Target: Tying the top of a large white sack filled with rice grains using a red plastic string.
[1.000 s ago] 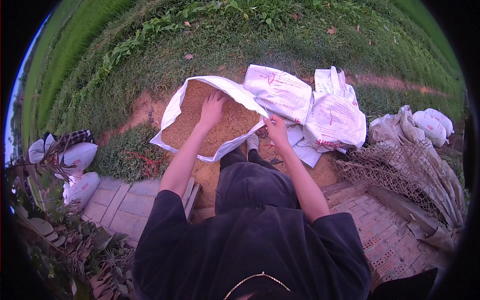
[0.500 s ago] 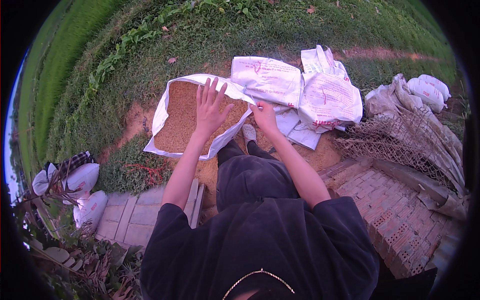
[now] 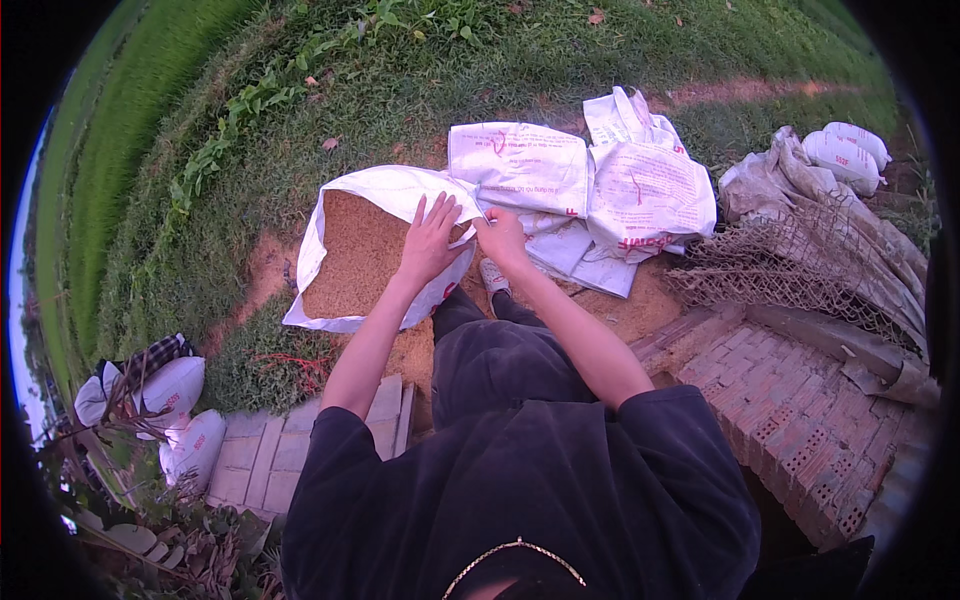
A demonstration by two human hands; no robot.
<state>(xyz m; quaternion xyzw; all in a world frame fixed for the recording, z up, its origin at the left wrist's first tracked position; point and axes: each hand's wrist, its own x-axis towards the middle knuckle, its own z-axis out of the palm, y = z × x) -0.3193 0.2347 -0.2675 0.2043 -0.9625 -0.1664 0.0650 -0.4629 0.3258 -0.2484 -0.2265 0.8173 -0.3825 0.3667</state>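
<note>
A white woven sack (image 3: 398, 188) stands with its mouth wide open, full of golden-brown grain (image 3: 350, 255). My right hand (image 3: 502, 240) pinches the sack's rim at its right corner. Beside it, my left hand (image 3: 430, 242) lies flat near the same corner, over the folded-in edge, its fingers stretched out and holding nothing. Below the hands, part of the sack's near side is covered by my left forearm.
Several flattened white sacks (image 3: 520, 168) lie to the right of the grain. Netting and a grey tarp (image 3: 815, 230) sit farther right, near stacked bricks (image 3: 800, 440). At lower left, filled white bags (image 3: 192, 447) rest by concrete slabs (image 3: 255, 450).
My left hand has moved right and down, from above the grain to the sack's right corner next to my right hand. The far rim now folds inward more over the grain.
</note>
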